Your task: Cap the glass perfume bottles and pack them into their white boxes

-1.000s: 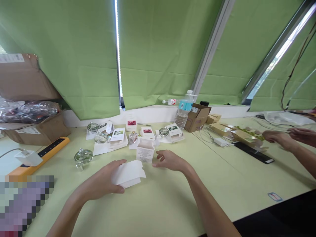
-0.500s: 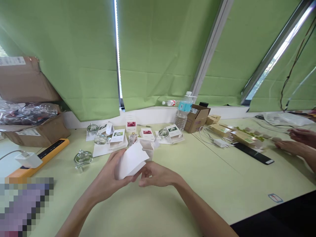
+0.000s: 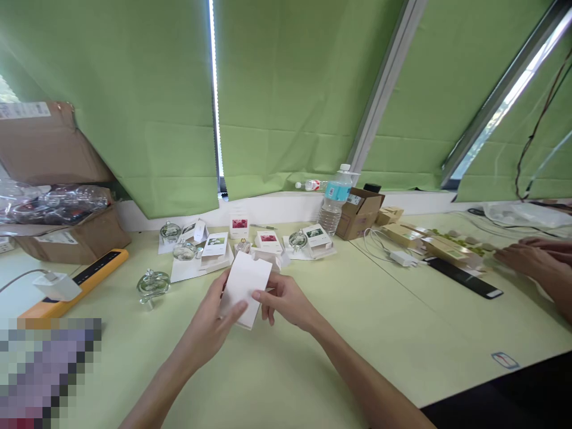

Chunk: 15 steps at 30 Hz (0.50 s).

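Both hands hold a folded white card insert (image 3: pixel 245 286) above the pale green table (image 3: pixel 313 357). My left hand (image 3: pixel 212 325) grips its lower left side, thumb across the front. My right hand (image 3: pixel 283 301) pinches its right edge. Just behind the card stands a small open white box (image 3: pixel 273 257), partly hidden. A round glass bottle (image 3: pixel 152 285) sits to the left of my hands.
Several small boxes with pink or green pictures (image 3: pixel 239 226) and glass bottles (image 3: pixel 184 250) line the back. A water bottle (image 3: pixel 334 199) and brown carton (image 3: pixel 363 211) stand behind. An orange power strip (image 3: pixel 78 280) lies left. Another person's hands (image 3: pixel 534 259) work at right.
The white card was lying on the table under my left hand; both hands have lifted it and turned it upright in front of the open box.
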Each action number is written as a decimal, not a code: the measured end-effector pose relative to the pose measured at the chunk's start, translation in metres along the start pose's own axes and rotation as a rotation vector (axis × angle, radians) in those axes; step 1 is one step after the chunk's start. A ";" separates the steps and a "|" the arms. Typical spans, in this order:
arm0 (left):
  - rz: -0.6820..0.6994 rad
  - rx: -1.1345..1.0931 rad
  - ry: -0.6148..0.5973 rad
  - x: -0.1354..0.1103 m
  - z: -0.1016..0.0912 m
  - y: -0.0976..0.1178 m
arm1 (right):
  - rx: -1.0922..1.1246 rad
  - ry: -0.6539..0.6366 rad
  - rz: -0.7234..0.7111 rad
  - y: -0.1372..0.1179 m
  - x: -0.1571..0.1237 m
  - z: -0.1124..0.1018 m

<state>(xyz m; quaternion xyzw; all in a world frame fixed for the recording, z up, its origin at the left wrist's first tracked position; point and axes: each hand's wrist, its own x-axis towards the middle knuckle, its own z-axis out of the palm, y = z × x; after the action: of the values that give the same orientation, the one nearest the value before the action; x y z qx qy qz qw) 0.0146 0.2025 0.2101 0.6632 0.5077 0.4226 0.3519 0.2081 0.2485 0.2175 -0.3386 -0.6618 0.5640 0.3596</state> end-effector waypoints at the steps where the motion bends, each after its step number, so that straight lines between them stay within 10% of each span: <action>1: 0.002 -0.039 -0.006 0.001 -0.003 0.002 | 0.000 0.005 -0.004 -0.001 0.000 -0.002; 15: -0.006 0.018 -0.233 0.007 -0.028 -0.004 | -0.460 -0.027 -0.073 0.002 -0.001 -0.014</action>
<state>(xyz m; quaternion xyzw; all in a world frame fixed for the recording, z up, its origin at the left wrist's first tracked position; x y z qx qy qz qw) -0.0117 0.2116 0.2191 0.7095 0.4691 0.3369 0.4039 0.2205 0.2545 0.2167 -0.3797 -0.7896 0.3894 0.2842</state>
